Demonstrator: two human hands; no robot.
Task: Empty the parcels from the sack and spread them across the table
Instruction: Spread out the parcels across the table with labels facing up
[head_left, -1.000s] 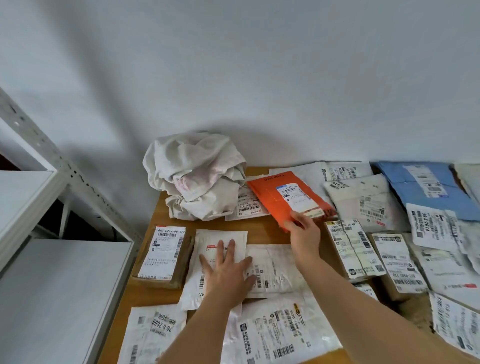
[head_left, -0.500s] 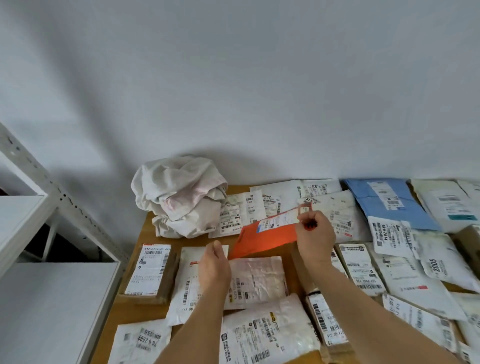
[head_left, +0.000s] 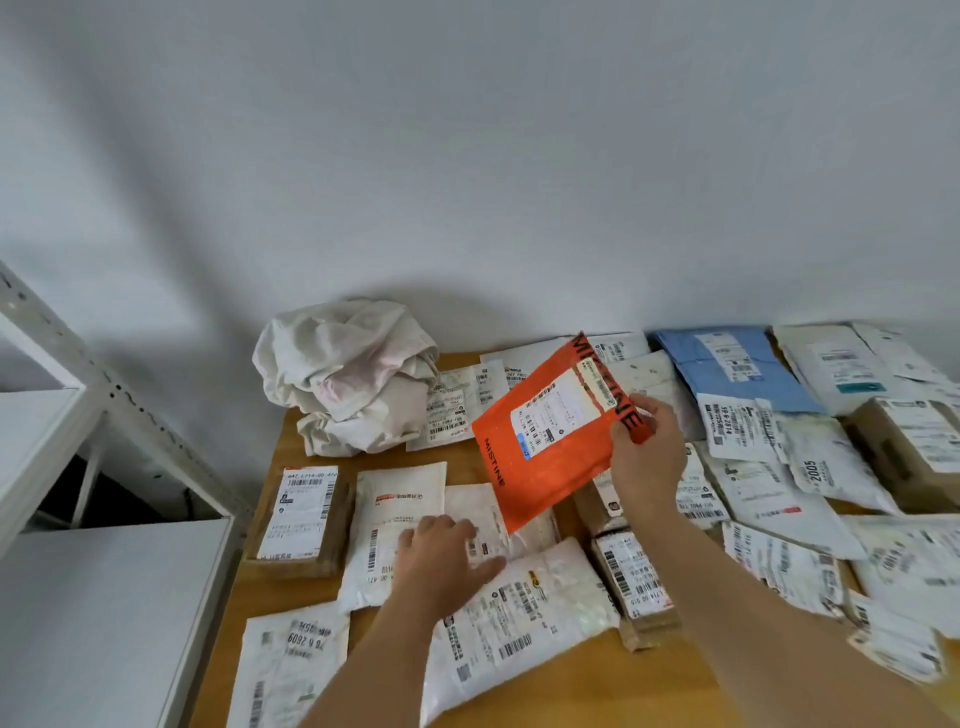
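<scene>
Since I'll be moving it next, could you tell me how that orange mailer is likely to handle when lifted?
Probably light: the right hand holds the orange mailer up by one edge. It looks fairly flat and semi-stiff, barely drooping. Its glossy plastic skin may be slippery.

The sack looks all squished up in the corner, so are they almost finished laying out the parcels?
Nearly, it seems. The sack lies crumpled and slack at the table's back corner, and many parcels already cover the top. In hand: the right hand holds the orange parcel tilted up off the table, while the left hand rests on a white parcel. Left: setting the orange one down; several parcels overlap.
</scene>
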